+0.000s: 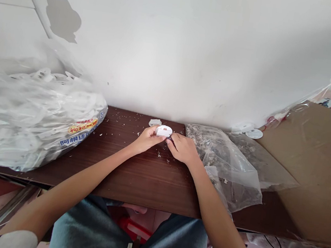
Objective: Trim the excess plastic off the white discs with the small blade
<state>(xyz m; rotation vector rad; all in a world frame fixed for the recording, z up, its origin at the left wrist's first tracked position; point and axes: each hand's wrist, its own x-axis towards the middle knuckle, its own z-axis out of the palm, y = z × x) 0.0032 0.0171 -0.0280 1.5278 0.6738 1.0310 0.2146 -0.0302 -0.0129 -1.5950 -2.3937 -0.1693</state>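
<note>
White piece between my two hands
A bulging bag (pixel 36 122) stands left on the table (pixel 145 178), thin clear bags (pixel 227 165) right, another white part (pixel 155 122) just beyond; my left hand (pixel 146 140) pinches the white piece (pixel 163 131) near the far edge, my right fingers closed in at its right side (pixel 182 147).

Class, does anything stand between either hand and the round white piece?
Nothing visible separates the left hand from the round white piece it holds. By the right hand, at the piece's edge, is a small dark item; whether it lies between is unclear.
</note>
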